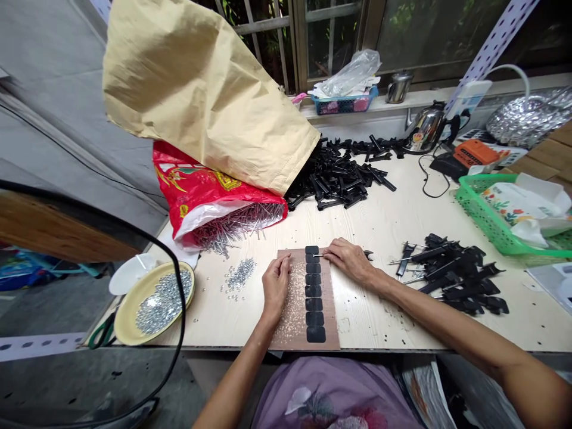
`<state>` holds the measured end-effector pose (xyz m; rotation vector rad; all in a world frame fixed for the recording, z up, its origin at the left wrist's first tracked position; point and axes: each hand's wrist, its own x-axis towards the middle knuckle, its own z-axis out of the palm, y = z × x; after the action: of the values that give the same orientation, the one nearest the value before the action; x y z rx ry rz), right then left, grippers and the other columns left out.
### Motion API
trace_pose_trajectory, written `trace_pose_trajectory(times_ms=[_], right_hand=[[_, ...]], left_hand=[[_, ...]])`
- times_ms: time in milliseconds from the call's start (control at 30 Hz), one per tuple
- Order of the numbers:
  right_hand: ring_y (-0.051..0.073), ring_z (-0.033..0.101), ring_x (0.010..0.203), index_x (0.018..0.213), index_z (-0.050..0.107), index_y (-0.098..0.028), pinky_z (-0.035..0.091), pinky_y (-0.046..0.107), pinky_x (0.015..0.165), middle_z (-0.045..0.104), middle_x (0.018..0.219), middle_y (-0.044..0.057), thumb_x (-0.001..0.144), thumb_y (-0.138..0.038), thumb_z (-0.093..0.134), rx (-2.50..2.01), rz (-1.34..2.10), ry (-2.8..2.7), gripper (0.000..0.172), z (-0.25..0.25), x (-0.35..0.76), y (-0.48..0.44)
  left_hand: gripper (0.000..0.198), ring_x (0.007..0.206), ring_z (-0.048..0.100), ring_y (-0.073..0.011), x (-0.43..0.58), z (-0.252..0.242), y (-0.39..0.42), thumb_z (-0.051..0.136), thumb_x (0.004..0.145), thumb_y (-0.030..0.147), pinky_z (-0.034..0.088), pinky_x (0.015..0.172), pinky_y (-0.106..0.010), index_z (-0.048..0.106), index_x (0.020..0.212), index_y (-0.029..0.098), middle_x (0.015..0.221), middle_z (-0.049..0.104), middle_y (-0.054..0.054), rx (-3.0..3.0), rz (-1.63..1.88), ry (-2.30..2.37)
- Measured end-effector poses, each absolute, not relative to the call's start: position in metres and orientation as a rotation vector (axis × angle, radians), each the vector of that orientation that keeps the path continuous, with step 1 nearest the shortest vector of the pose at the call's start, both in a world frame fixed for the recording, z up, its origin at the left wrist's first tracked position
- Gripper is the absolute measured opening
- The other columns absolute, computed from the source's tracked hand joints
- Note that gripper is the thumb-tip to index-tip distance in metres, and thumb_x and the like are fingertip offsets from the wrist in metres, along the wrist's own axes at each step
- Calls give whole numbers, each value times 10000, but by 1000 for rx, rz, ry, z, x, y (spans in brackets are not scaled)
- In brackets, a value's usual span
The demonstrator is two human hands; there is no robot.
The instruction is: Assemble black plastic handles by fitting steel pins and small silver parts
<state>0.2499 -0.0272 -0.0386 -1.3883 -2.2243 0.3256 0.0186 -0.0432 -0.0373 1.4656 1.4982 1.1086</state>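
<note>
My right hand (351,260) is closed around a black plastic part with a thin metal rod (317,255). The rod's tip points left, over the top of a column of black rounded squares (314,304); a forked black end sticks out on the hand's other side. That column lies on a speckled brown board (292,335). My left hand (275,286) rests at the board's left edge, thumb and fingers pinched together; what they hold, if anything, is too small to make out. Left of it lies a small heap of shiny metal pieces (241,275).
A yellow bowl (190,298) of shiny pieces stands at left. Behind are a red bag (174,173) of metal rods, a large tan sack (201,89) and piled black parts (344,179). Assembled black parts (465,274) and a green basket (480,205) are at right.
</note>
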Motion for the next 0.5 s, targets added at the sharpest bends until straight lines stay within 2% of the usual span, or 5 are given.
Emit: trace_pose_trajectory(times_ms=[133,333,500], right_hand=[[167,535,850,937,635,-179,445,289,691,616,881,55,952,-299,428,-1326,332,-2221,240,-43,249,-31],[132,512,735,882,633,-162,443,269,618,604,786,37,968,-196,369,-941,372,-2474,280,-40,245,-54],[138,513,713,863,624,-165,460,271,558,585,748,36,962,-193,357,-1111,318,-2326,286,-36,240,-61]], left_hand=[[349,837,598,-173,18,-42,-43,482,870,423,445,779,-288,673,1043,187,894,672,-54,1495,1127,1504],[349,846,598,-177,19,-42,-43,474,877,415,441,793,-292,674,1037,178,906,673,-58,1496,1131,1523],[348,834,598,-180,20,-40,-44,487,869,422,441,783,-291,674,1043,185,911,678,-60,1487,1124,1548]])
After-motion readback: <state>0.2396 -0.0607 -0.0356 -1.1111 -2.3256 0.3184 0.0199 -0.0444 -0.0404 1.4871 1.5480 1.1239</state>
